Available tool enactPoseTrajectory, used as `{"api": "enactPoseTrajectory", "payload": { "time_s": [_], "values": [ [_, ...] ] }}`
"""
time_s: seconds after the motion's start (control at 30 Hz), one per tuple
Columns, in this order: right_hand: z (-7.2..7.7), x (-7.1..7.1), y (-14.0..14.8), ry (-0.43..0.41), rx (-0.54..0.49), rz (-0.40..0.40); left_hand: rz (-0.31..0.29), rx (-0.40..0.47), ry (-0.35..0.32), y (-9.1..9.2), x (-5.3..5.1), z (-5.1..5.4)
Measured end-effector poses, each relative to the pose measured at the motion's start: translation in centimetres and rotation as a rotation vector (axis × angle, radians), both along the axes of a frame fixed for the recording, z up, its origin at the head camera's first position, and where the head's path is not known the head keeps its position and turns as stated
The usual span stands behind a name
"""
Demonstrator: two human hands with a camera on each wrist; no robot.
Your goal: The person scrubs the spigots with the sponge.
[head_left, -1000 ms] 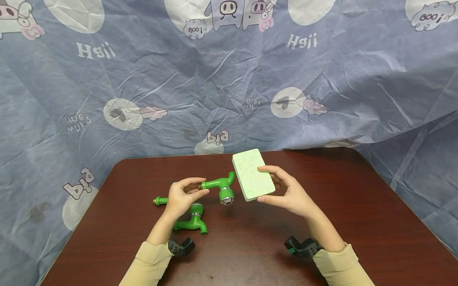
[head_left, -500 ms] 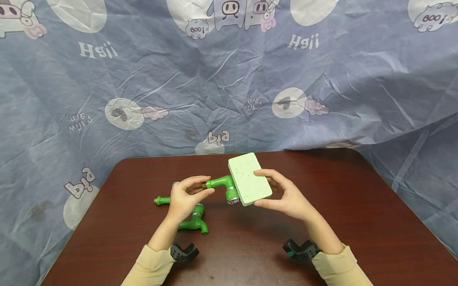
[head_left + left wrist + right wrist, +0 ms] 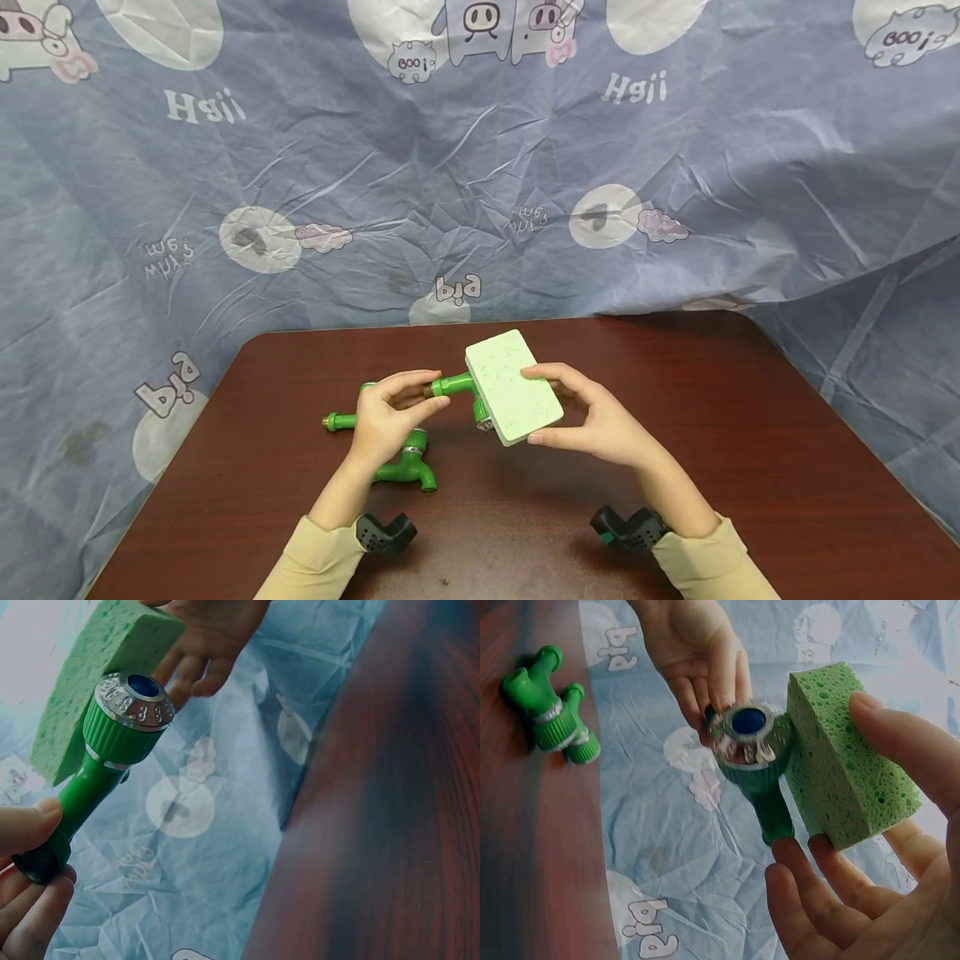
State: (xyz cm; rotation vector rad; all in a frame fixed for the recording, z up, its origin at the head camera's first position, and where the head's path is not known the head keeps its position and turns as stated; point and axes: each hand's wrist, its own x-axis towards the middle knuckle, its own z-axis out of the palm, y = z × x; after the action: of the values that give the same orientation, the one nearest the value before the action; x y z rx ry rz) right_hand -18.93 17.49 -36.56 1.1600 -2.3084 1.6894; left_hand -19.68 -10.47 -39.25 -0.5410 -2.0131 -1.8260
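Observation:
Above the table, my left hand (image 3: 386, 421) pinches a green faucet (image 3: 453, 384) by its threaded inlet end, thumb against fingers. The faucet's ribbed green knob (image 3: 124, 724) has a silver ring with a blue centre. My right hand (image 3: 611, 421) grips a pale green sponge (image 3: 513, 387) between thumb and fingers at its right side. In the right wrist view, the porous sponge (image 3: 847, 750) lies against the side of the faucet (image 3: 772, 806). From the head view, the sponge hides the spout and part of the knob. A fingertip of my right hand is close to the spout; contact is unclear.
Two more green faucets lie on the dark red-brown table (image 3: 712, 433), left of centre: one nearer faucet (image 3: 408, 472) and another (image 3: 342, 422) partly behind my left hand. A blue-grey printed cloth (image 3: 480, 167) hangs behind the table. Each wrist wears a black device (image 3: 386, 533).
My right hand has brought the sponge left and down, from beside the faucet to over its spout and knob. The left hand shifted slightly right with the faucet, then stayed.

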Motion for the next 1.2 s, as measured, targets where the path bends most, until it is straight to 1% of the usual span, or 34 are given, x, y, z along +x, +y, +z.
{"api": "enactPoseTrajectory", "payload": {
  "time_s": [0.07,0.17,0.3,0.4,0.43,0.53,0.67,0.8,0.9,0.97,1.07,1.2],
  "values": [
    [0.1,-0.1,0.2,0.001,0.0,-0.011,0.012,0.002,0.013,-0.1,0.0,0.0],
    [0.2,-0.1,0.4,-0.001,0.004,-0.025,0.005,0.011,0.002,0.0,0.1,0.3],
    [0.1,0.1,0.0,-0.001,0.024,-0.037,-0.013,-0.008,-0.027,0.6,1.2,1.4],
    [-0.1,0.2,-0.3,0.012,0.052,-0.026,-0.011,-0.038,-0.05,1.0,1.9,2.3],
    [-0.1,0.3,-0.4,0.019,0.062,-0.02,-0.012,-0.042,-0.056,1.0,1.9,2.4],
    [-0.1,0.4,-0.3,0.018,0.08,0.001,-0.013,-0.046,-0.058,1.0,2.0,2.4],
    [0.1,0.3,0.1,0.003,0.065,0.028,-0.01,-0.038,-0.023,0.7,1.8,2.4],
    [0.3,0.2,0.6,0.002,0.048,0.003,0.003,-0.026,-0.004,0.5,1.8,2.6],
    [0.5,0.2,0.7,0.001,0.04,-0.028,-0.003,-0.018,-0.018,0.7,1.9,2.7],
    [0.5,0.3,0.5,-0.008,0.033,-0.029,-0.011,-0.019,-0.029,0.8,2.0,2.7],
    [0.4,0.3,0.2,-0.024,0.038,-0.014,-0.023,-0.032,-0.045,1.1,2.1,2.6],
    [0.1,0.3,0.0,-0.018,0.057,0.023,-0.027,-0.052,-0.054,1.1,2.0,2.5]
  ]
}}
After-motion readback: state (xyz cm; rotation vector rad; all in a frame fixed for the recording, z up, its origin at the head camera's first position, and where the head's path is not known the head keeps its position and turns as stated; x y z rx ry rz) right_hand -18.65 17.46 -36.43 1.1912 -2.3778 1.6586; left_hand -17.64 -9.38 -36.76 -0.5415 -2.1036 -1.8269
